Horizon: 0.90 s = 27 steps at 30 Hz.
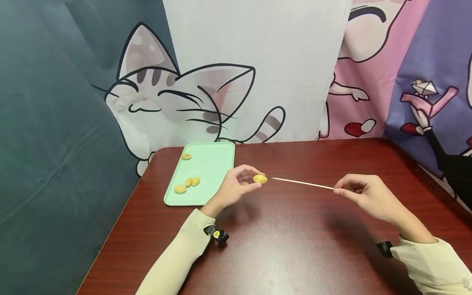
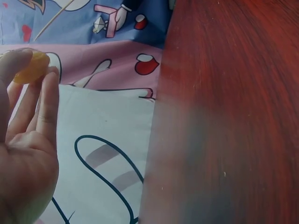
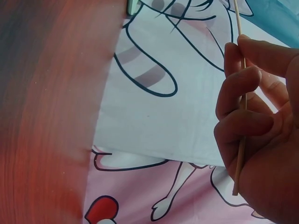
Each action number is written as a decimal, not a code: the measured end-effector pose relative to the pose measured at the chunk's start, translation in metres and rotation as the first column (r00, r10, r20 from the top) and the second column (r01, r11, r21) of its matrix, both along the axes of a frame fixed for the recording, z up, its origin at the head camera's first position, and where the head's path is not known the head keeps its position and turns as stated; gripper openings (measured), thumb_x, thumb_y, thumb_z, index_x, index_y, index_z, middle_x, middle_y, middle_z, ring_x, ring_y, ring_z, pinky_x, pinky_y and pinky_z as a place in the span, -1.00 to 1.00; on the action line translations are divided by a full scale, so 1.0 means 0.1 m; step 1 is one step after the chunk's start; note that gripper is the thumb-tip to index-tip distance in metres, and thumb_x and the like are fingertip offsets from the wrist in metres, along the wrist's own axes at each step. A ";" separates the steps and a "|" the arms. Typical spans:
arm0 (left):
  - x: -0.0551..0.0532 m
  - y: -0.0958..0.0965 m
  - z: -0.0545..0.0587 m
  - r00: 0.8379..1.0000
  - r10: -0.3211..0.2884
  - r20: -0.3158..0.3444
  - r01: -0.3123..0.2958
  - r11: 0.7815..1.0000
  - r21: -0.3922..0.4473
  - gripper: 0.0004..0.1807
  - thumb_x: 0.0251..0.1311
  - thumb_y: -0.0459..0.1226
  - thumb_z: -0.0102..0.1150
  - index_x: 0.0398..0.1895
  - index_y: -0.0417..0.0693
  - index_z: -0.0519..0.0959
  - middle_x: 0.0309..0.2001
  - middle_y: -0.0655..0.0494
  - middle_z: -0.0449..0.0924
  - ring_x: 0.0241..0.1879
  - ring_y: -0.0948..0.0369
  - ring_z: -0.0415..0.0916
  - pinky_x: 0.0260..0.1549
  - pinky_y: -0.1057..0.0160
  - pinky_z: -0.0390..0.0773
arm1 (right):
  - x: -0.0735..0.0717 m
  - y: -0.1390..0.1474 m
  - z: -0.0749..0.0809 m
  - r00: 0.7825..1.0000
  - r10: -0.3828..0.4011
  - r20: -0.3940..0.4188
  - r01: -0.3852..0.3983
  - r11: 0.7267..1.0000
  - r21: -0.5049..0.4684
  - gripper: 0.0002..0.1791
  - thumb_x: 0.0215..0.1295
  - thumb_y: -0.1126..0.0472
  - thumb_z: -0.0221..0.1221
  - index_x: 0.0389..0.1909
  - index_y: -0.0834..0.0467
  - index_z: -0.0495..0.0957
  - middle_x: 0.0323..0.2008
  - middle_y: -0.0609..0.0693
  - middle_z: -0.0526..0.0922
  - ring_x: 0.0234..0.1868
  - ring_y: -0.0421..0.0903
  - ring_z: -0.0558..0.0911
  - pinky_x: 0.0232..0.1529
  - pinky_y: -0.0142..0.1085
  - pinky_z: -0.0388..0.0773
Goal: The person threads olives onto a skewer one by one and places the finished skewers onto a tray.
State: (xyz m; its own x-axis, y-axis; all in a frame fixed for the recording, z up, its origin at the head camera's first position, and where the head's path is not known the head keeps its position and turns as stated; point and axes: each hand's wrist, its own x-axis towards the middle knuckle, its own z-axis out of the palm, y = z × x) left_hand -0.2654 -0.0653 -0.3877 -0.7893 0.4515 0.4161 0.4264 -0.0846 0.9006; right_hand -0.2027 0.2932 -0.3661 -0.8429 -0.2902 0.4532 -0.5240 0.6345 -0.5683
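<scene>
Between thumb and fingertips my left hand (image 1: 237, 185) pinches a small golden-yellow oval piece of food (image 1: 260, 179), which also shows in the left wrist view (image 2: 35, 67). My right hand (image 1: 372, 200) grips a thin wooden skewer (image 1: 302, 183), its pointed tip aimed left at the yellow piece with a small gap between them. In the right wrist view the skewer's blunt end (image 3: 237, 179) runs down across the palm, behind the curled fingers. Both hands are raised over the table.
Left of my left hand lies a pale green tray (image 1: 212, 164) on the dark red wooden table (image 1: 295, 237). Several similar yellow pieces (image 1: 180, 189) rest on it. Cartoon-printed cloth (image 1: 302, 73) hangs behind the table's far edge.
</scene>
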 end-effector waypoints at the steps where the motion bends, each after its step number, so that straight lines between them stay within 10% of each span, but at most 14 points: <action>1: 0.00 0.00 0.00 1.000 0.004 0.006 -0.004 1.000 0.010 -0.70 0.08 -0.62 0.28 -0.09 -0.45 0.51 -0.04 -0.34 0.64 -0.16 0.30 0.65 -0.19 0.33 0.64 | 0.00 0.00 0.00 1.000 -0.002 0.000 0.002 1.000 -0.002 -0.74 0.10 0.43 0.40 -0.38 -0.02 0.67 -0.56 -0.21 0.61 -0.56 -0.28 0.50 -0.56 -0.44 0.40; 9: -0.15 0.00 -0.13 0.999 0.034 0.040 -0.037 0.997 0.067 -0.71 0.04 -0.68 0.28 -0.15 -0.48 0.51 -0.11 -0.16 0.69 -0.24 0.25 0.65 -0.28 0.30 0.68 | -0.01 -0.02 0.02 1.000 0.009 0.014 -0.009 1.000 -0.012 -0.75 0.11 0.43 0.39 -0.37 -0.02 0.67 -0.57 -0.19 0.61 -0.56 -0.26 0.50 -0.57 -0.43 0.39; 27: -0.19 0.00 -0.18 0.996 -0.007 0.094 0.015 0.996 -0.088 -0.77 0.28 -0.48 0.17 -0.02 -0.38 0.49 -0.19 -0.08 0.66 -0.35 0.04 0.61 -0.48 0.15 0.60 | -0.03 -0.02 0.01 1.000 0.016 0.022 -0.016 1.000 -0.020 -0.75 0.11 0.45 0.38 -0.37 0.00 0.68 -0.56 -0.18 0.62 -0.57 -0.25 0.50 -0.58 -0.42 0.38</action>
